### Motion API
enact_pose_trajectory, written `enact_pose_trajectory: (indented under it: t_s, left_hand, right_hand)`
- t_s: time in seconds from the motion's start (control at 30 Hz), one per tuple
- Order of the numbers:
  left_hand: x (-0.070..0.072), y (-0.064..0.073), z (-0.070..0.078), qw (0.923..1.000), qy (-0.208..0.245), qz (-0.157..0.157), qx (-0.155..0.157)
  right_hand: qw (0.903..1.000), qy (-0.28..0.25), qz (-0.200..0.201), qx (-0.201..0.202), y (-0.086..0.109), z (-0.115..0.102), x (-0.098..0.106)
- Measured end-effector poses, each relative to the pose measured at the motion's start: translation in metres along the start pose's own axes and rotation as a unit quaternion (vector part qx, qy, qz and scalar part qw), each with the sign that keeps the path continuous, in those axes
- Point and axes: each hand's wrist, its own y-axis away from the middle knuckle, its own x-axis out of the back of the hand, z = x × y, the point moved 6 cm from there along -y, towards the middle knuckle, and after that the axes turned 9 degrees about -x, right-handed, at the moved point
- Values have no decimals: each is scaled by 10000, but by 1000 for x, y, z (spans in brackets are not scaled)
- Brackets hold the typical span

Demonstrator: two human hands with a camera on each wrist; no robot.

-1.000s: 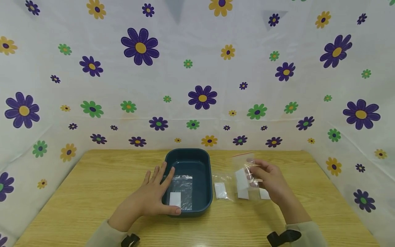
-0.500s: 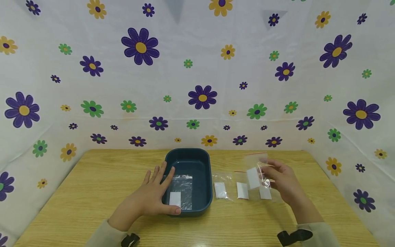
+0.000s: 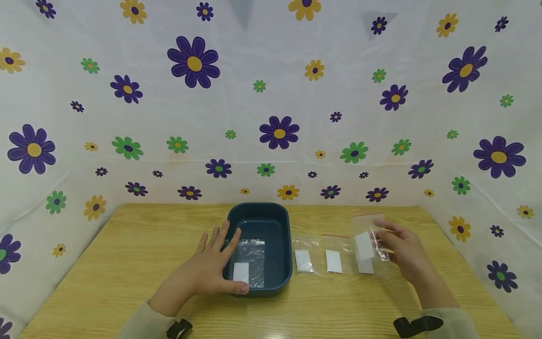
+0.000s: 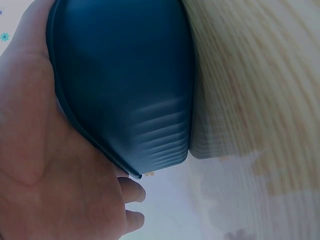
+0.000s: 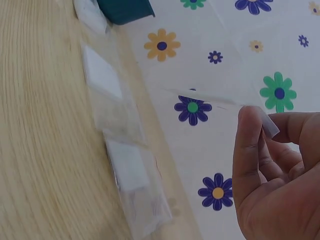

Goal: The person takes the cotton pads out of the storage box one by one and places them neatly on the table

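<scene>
My left hand (image 3: 206, 270) rests on the left rim of a dark blue plastic bin (image 3: 276, 263), fingers spread straight; the left wrist view shows the palm along the rim. Inside the bin lies a clear zip bag (image 3: 256, 263) with a white card in it. On the right, my right hand (image 3: 405, 252) pinches another clear zip bag (image 3: 364, 242) by its side edge, between thumb and fingers. That bag hangs upright, red seal line at the top and white card inside. It overlaps a similar bag (image 3: 365, 268) behind it on the table.
Two more zip bags with white contents, a near one (image 3: 303, 262) and a middle one (image 3: 333, 262), lie in a row between the bin and my right hand. A flowered cloth (image 3: 279, 89) stands behind the wooden table (image 3: 148, 235).
My right hand has moved right with the pinched zip bag, uncovering the middle bag on the table. The left hand and bin have stayed put.
</scene>
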Motion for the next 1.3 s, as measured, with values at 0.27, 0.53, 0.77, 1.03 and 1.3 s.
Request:
enact_pose_trajectory:
  t_s: [0.27,0.53,0.77,1.03,1.3]
  left_hand:
    - [0,0,0,10000,-26,-29,59]
    - [-1,-1,-2,10000,-59,15,21]
    - [0,0,0,10000,75,5,-5]
    - [1,1,1,9999,103,-6,-35]
    - [-1,0,-2,10000,56,-16,8]
  right_hand:
    - [9990,73,305,-323,-3,12,20]
    - [9963,51,529,-680,-7,29,38]
    - [9959,-275,427,-750,-7,41,54]
    - [9935,-367,487,-958,-9,51,68]
    - [9923,-250,584,-1064,-13,61,78]
